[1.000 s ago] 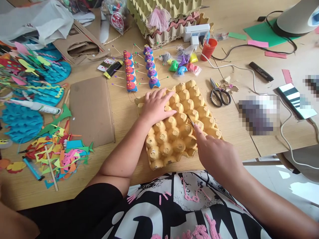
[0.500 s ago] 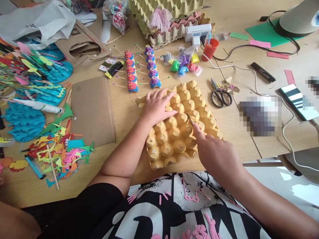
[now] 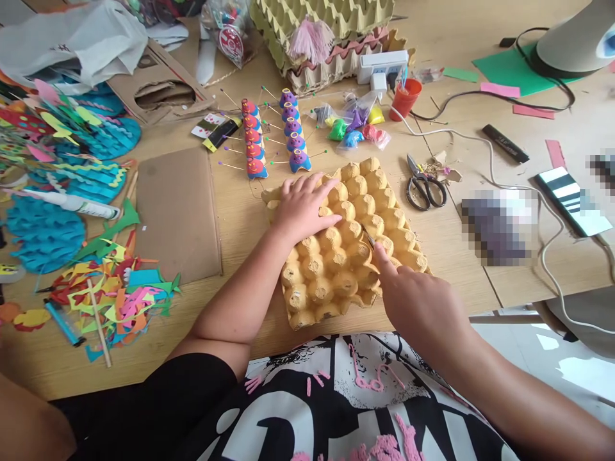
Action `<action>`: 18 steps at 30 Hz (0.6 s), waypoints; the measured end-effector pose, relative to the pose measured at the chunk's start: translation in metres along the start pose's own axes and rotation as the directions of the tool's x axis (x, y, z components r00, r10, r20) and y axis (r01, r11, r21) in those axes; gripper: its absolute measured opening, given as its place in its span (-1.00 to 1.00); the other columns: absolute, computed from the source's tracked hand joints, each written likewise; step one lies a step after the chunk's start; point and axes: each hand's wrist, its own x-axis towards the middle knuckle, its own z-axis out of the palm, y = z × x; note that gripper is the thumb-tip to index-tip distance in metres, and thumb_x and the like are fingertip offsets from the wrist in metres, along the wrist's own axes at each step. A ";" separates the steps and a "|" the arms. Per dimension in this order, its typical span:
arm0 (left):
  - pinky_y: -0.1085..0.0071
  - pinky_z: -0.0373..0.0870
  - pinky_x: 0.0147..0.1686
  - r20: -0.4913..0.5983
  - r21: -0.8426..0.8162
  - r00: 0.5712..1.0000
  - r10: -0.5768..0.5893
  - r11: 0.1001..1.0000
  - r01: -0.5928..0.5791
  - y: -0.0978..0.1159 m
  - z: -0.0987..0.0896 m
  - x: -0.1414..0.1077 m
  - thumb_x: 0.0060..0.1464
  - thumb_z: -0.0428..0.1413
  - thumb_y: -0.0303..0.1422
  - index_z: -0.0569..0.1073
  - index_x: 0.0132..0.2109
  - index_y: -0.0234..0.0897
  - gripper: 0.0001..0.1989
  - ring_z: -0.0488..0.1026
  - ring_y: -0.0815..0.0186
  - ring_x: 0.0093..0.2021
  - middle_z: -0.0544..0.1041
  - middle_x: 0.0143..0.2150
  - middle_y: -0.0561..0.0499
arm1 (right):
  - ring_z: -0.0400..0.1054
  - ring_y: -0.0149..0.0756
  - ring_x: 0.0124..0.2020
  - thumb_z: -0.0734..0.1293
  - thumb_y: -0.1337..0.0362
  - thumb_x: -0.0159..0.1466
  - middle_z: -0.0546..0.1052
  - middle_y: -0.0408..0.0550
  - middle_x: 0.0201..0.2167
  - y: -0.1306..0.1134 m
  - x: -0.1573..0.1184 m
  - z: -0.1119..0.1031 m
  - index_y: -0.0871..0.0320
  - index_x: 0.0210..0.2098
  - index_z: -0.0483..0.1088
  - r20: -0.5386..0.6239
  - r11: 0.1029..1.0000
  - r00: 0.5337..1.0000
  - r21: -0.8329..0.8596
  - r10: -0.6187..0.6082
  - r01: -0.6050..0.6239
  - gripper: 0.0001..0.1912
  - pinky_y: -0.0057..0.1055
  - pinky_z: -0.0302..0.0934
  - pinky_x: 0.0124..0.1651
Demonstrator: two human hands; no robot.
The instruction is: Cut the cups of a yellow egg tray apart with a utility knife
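A yellow egg tray (image 3: 337, 258) lies bumps up on the wooden table in front of me. My left hand (image 3: 306, 208) rests on its upper left part, fingers spread over the bumps. Over the tray's right side, my right hand (image 3: 417, 294) is closed round a small knife (image 3: 369, 238), the index finger stretched along it. Only the dark blade shows; the handle is hidden in the palm. The blade's tip sits in a gap between bumps, where a slit runs down the tray toward me.
Black-handled scissors (image 3: 425, 186) lie right of the tray near scraps. Behind it stand painted egg-tray strips (image 3: 254, 137) with pins, bags of coloured clay (image 3: 353, 137) and a red cup (image 3: 406, 99). Cardboard (image 3: 175, 214) and paper scraps (image 3: 125, 294) lie left. A white cable (image 3: 492, 153) crosses the right side.
Almost nothing differs. Both hands and the knife stay in nearly the same place on the egg tray, and the view has shifted very slightly.
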 end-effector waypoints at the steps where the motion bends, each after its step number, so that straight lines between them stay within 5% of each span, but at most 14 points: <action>1: -0.06 -0.04 0.47 0.001 0.000 1.000 -0.001 1.000 0.001 0.000 0.000 0.000 0.23 0.24 0.03 0.25 0.51 0.00 -0.21 0.16 -0.07 0.51 0.25 0.54 -0.14 | 0.53 -0.21 -0.42 0.11 0.49 0.42 0.64 0.06 -0.33 -0.001 0.002 0.001 0.16 0.62 -0.16 -0.006 1.000 1.000 0.011 -0.001 0.001 -0.18 -0.34 0.05 -0.50; 18: -0.05 -0.04 0.48 -0.006 0.005 1.000 -0.011 1.000 0.011 0.000 0.000 0.000 0.23 0.24 0.03 0.26 0.50 0.03 -0.22 0.17 -0.05 0.51 0.25 0.54 -0.12 | 0.47 -0.21 -0.46 0.08 0.51 0.39 0.62 0.09 -0.34 -0.002 0.010 0.002 0.20 0.63 -0.20 -0.024 0.999 1.000 0.051 -0.003 0.005 -0.15 -0.33 0.01 -0.54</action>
